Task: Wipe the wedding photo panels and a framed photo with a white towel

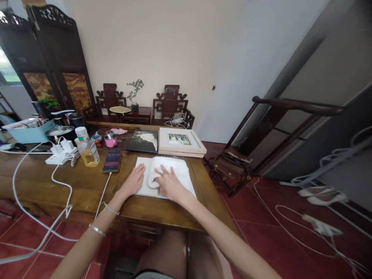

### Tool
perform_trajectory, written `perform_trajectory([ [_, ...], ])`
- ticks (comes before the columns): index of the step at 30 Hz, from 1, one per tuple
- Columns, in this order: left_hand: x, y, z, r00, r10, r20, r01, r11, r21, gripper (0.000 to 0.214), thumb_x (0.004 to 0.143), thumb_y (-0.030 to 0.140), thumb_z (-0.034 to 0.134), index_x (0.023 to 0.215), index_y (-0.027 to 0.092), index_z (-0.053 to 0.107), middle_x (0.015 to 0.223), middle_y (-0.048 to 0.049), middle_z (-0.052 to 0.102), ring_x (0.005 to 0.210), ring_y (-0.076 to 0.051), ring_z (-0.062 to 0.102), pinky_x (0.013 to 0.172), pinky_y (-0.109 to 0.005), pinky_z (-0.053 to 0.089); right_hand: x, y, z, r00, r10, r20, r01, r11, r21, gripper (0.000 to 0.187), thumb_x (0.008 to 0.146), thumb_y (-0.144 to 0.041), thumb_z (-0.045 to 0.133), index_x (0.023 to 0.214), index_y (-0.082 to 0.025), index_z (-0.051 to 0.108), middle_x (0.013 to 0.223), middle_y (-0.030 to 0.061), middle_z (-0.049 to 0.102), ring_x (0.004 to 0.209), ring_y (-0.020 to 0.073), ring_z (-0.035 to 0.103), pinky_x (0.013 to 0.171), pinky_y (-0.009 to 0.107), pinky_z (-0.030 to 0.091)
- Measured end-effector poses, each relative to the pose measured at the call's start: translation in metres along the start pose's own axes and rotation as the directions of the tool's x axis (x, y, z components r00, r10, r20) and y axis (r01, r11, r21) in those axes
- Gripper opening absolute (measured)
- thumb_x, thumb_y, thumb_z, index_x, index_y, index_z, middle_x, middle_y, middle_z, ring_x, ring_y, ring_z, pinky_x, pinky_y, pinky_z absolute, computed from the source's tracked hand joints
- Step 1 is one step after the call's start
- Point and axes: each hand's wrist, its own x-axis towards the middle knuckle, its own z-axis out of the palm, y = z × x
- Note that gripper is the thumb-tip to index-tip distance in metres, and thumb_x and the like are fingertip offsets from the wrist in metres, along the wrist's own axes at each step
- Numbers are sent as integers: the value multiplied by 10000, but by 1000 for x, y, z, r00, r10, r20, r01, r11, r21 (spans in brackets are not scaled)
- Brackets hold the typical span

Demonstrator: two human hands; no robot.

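A fluffy white towel (pixel 181 170) with a scalloped edge lies on a flat white board (pixel 142 161) at the table's near right end. The towel's left side is folded over into a thick roll. On top of it rests my right hand (pixel 170 186), fingers spread and pressing into the pile; its thumb is partly hidden by the fold. My left hand (pixel 135 180) lies flat on the board's left edge, fingers stretched out, a little apart from the towel. A small brownish patch shows below the fold, beside my right hand.
Behind the board lie a dark picture (pixel 142 140) and a white framed picture (pixel 181 141). To the left are a charging phone (pixel 112 161), a pink cup (pixel 110 140), a bottle of yellow liquid (pixel 89 151) and a power strip (pixel 59 155) with trailing cables. A wooden chair (pixel 241 162) stands right.
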Motion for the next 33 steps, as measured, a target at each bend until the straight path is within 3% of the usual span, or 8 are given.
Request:
perform_trajectory([
  [5,0,-1,2,1000,17,-18,-16,1000,7,465,911,221,286,1337,99,429,1453,-150,364,1377,-230,281,1136,-484,208,-54,-25,-8,992,-107,64,102,992,67,395,680,-9,443,970,-124,686,1425,145,407,1369,385,188,1060,647,148],
  [8,0,-1,3,999,26,-19,-26,1000,15,466,911,218,285,1335,89,430,1451,-158,365,1376,-236,282,1134,-493,207,-62,-26,-12,988,-133,82,123,986,110,400,657,-7,444,932,-156,693,1414,113,431,1372,354,206,1076,620,157],
  [11,0,-3,3,999,25,-23,-25,1000,6,465,908,223,295,1330,90,437,1446,-164,370,1372,-241,293,1132,-497,210,-44,-14,-12,993,-100,69,90,986,142,459,665,-7,435,1026,-169,668,1409,110,438,1375,313,224,1076,589,193],
  [16,1,-3,2,999,21,-28,-21,999,-26,455,907,230,308,1328,131,448,1449,-139,376,1370,-235,297,1133,-494,211,19,13,-2,998,59,37,-63,992,106,496,731,-35,422,1183,-159,585,1440,140,386,1378,321,205,1038,638,186],
  [21,1,0,-2,1000,9,-7,-9,999,-49,476,908,225,290,1358,127,412,1461,-136,356,1379,-224,277,1144,-480,189,46,7,10,996,84,-22,-85,996,-21,480,759,-54,413,1210,-119,567,1446,169,365,1365,382,193,1028,665,166],
  [24,0,1,-3,1000,2,-13,-3,997,-71,480,908,231,300,1369,140,400,1459,-127,362,1376,-221,284,1145,-462,201,26,-7,13,1000,-24,-18,23,999,-47,457,755,-72,445,1190,-99,580,1441,186,366,1361,397,196,1052,645,152],
  [29,1,-1,0,999,-1,-34,-1,999,-46,458,926,255,279,1339,129,430,1445,-133,384,1370,-219,299,1136,-470,217,-34,-24,1,975,-220,11,219,974,56,432,710,-31,432,1073,-135,643,1418,139,421,1375,337,204,1094,583,158],
  [33,1,-3,2,999,26,-22,-27,1000,-15,458,911,220,296,1340,131,430,1450,-135,375,1373,-219,290,1136,-479,211,-56,-22,-11,963,-265,49,254,952,171,472,631,-11,428,1016,-154,661,1393,116,460,1375,275,236,1114,530,168],
])
